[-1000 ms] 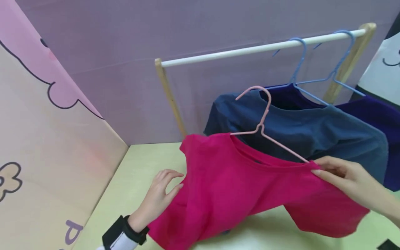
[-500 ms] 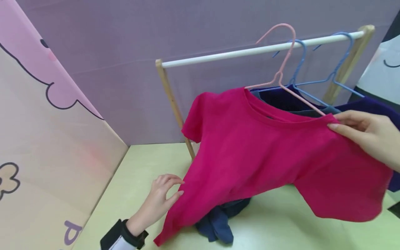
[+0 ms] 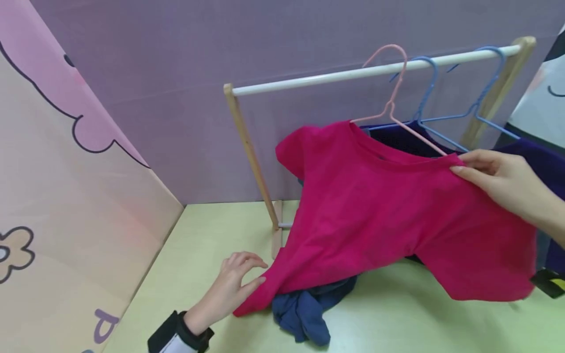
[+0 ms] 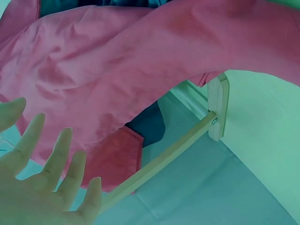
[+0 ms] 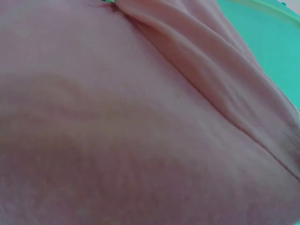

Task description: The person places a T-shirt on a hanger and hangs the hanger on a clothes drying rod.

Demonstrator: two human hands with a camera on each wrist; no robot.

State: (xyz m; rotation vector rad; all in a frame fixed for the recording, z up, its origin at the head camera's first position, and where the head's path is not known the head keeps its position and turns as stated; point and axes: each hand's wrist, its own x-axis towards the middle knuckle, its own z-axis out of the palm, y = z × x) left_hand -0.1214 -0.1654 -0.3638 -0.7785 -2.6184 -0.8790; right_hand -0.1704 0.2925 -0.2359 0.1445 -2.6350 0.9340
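A bright pink T-shirt [image 3: 362, 211] is on a pink hanger [image 3: 391, 105], whose hook loops over the white rail [image 3: 318, 79] in the head view. My right hand [image 3: 503, 179] pinches the shirt's shoulder at the end of the hanger. Pink cloth [image 5: 117, 117] fills most of the right wrist view, where that hand is hidden. Beside the shirt's lower left corner is my left hand [image 3: 238, 279], thumb and fingers apart with nothing between them. The left wrist view shows its fingers [image 4: 58, 154] spread in front of the pink cloth.
Two blue hangers [image 3: 425, 93] hang farther right on the rail, bearing dark garments [image 3: 543, 162] partly behind the pink shirt. A crumpled navy garment [image 3: 304, 314] lies on the pale yellow table [image 3: 212, 230]. The rack's wooden leg [image 3: 251, 152] stands left of the shirt.
My right hand has lifted the pink shirt and hanger up to the rail, then shifted slightly left and down. The navy garment has come into view below. My left hand has barely moved.
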